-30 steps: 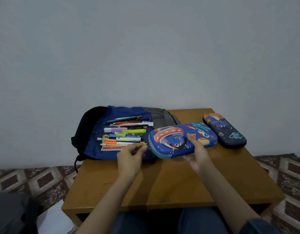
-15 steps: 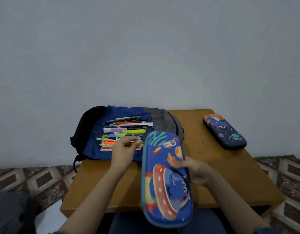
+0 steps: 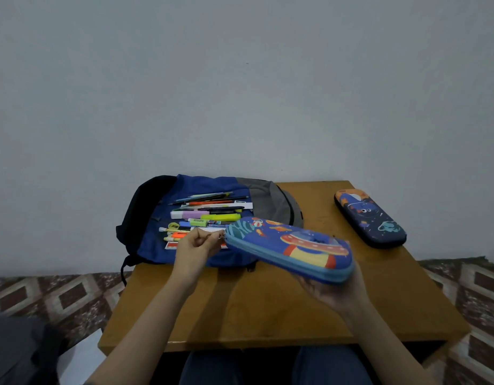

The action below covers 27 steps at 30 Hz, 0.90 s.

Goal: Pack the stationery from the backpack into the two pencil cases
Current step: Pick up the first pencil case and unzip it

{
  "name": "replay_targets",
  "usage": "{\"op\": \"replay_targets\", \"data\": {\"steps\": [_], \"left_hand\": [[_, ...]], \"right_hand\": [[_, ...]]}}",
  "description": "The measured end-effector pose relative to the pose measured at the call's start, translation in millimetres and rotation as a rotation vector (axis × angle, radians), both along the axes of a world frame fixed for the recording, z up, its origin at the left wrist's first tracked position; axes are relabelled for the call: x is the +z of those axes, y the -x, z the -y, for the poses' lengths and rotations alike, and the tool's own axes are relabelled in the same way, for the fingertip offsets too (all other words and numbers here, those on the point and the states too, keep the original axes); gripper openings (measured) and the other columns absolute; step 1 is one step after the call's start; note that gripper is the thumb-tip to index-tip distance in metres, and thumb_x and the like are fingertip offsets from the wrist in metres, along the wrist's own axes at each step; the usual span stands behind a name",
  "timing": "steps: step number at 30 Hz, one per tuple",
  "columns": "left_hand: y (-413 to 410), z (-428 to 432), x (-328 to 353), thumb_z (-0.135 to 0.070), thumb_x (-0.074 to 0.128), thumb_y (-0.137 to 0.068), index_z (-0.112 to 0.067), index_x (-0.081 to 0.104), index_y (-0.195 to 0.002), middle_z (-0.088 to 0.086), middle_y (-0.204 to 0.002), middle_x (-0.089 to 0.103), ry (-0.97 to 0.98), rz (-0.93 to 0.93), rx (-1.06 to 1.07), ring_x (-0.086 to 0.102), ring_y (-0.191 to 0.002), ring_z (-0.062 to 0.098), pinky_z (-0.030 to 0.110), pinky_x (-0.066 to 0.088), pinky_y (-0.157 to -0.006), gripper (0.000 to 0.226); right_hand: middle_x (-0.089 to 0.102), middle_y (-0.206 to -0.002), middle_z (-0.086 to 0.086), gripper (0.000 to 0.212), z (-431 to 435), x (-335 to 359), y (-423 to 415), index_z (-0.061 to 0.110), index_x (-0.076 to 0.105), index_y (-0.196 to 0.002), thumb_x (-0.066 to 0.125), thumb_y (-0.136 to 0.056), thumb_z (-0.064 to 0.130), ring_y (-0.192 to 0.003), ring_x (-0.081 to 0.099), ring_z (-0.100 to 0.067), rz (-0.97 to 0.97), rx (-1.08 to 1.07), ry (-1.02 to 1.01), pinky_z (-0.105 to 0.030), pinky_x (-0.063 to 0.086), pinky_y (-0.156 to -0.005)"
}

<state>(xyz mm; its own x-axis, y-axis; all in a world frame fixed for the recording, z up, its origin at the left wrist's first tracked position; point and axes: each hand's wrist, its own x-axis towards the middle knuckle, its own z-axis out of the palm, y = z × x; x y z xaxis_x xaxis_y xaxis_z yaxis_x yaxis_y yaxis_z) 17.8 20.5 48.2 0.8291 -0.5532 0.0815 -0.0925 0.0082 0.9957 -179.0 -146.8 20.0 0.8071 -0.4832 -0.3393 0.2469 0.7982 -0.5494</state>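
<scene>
Blue pencil case held from beneath by upturned right hand; left hand pinches its zip pull

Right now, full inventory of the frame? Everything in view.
backpack: 1, blue, grey and black, flat on the table's far left
stationery: many, exact count unclear, mixed colours, laid on the backpack
blue case: 1, blue with UFO print, held above the table, closed
dark case: 1, navy with orange, table's far right
table: 1, brown wood, centre
floor: patterned brown tiles, both sides
wall: pale grey, behind
left hand: pinches what looks like the zip pull at the blue case's left end
right hand: holds the blue case from below
</scene>
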Motion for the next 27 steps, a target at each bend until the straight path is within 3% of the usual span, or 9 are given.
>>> {"op": "replay_targets", "data": {"steps": [2, 4, 7, 9, 12, 15, 18, 22, 27], "left_hand": [[7, 0, 0, -0.009, 0.058, -0.089, -0.01, 0.056, -0.074, 0.007, -0.085, 0.069, 0.041, -0.014, 0.005, 0.067, -0.087, 0.014, 0.021, 0.055, -0.073, 0.015], [17, 3, -1, -0.009, 0.06, -0.087, -0.011, 0.062, -0.075, 0.005, -0.082, 0.069, 0.036, 0.006, 0.013, 0.065, -0.086, 0.014, 0.019, 0.054, -0.071, 0.012], [37, 11, -5, -0.014, 0.064, -0.085, -0.017, 0.067, -0.076, 0.002, -0.082, 0.069, -0.019, 0.057, 0.094, 0.062, -0.086, 0.011, 0.024, 0.049, -0.071, 0.009], [57, 17, -5, -0.014, 0.066, -0.084, -0.023, 0.066, -0.075, -0.005, -0.083, 0.067, -0.055, 0.078, 0.168, 0.059, -0.083, 0.002, 0.019, 0.046, -0.07, 0.012], [83, 21, -10, -0.011, 0.068, -0.081, -0.025, 0.066, -0.075, -0.014, -0.086, 0.067, -0.048, 0.203, 0.198, 0.061, -0.083, -0.005, 0.01, 0.048, -0.071, 0.015], [99, 23, -17, -0.01, 0.07, -0.08, -0.019, 0.072, -0.089, -0.021, -0.094, 0.065, -0.033, 0.366, 0.117, 0.057, -0.094, -0.016, 0.004, 0.046, -0.078, 0.013], [102, 24, -20, -0.008, 0.071, -0.08, -0.018, 0.072, -0.089, -0.021, -0.098, 0.064, -0.015, 0.449, 0.119, 0.051, -0.098, -0.024, 0.0, 0.042, -0.082, 0.013], [94, 22, -19, -0.005, 0.072, -0.076, -0.012, 0.071, -0.081, -0.014, -0.105, 0.062, -0.015, 0.585, 0.181, 0.047, -0.101, -0.024, -0.004, 0.035, -0.083, 0.009], [77, 19, -12, -0.007, 0.072, -0.077, -0.016, 0.068, -0.075, -0.011, -0.107, 0.053, -0.068, 0.527, 0.23, 0.045, -0.1, -0.014, -0.005, 0.031, -0.081, 0.01]], "right_hand": [[0.07, -0.096, -0.026, 0.079, 1, -1, -3, 0.01, 0.057, -0.113, 0.057, -0.064, 0.071, -0.08, 0.069, -0.042, 0.03, -0.106, -0.072, -0.047, 0.059, -0.061], [0.066, -0.1, -0.033, 0.089, -3, 1, -11, 0.003, 0.049, -0.125, 0.055, -0.065, 0.069, -0.088, 0.066, -0.048, 0.056, -0.196, -0.187, -0.052, 0.057, -0.066], [0.049, -0.124, -0.036, 0.103, -7, 9, -18, -0.008, 0.036, -0.132, 0.047, -0.073, 0.076, -0.121, 0.046, -0.048, 0.117, -0.339, -0.379, -0.054, 0.039, -0.102], [0.038, -0.141, -0.027, 0.105, -12, 16, -24, -0.004, 0.031, -0.139, 0.05, -0.072, 0.074, -0.133, 0.034, -0.042, 0.124, -0.385, -0.371, -0.053, 0.028, -0.111], [0.043, -0.137, -0.02, 0.086, -19, 20, -37, 0.007, 0.029, -0.143, 0.052, -0.081, 0.062, -0.129, 0.04, -0.041, 0.045, -0.355, -0.266, -0.057, 0.033, -0.103], [0.056, -0.111, -0.016, 0.067, -27, 27, -47, 0.006, 0.037, -0.138, 0.058, -0.086, 0.043, -0.1, 0.057, -0.031, -0.041, -0.319, -0.146, -0.045, 0.049, -0.082], [0.059, -0.104, -0.015, 0.056, -25, 29, -51, 0.001, 0.041, -0.133, 0.062, -0.087, 0.025, -0.089, 0.06, -0.028, -0.101, -0.297, -0.123, -0.039, 0.05, -0.066], [0.059, -0.114, -0.018, 0.05, -18, 31, -53, 0.004, 0.041, -0.131, 0.062, -0.088, 0.017, -0.094, 0.06, -0.031, -0.15, -0.305, -0.036, -0.045, 0.051, -0.064], [0.059, -0.122, -0.018, 0.048, -10, 31, -50, 0.004, 0.045, -0.127, 0.065, -0.085, 0.015, -0.106, 0.06, -0.035, -0.162, -0.315, 0.043, -0.049, 0.053, -0.067]]}}
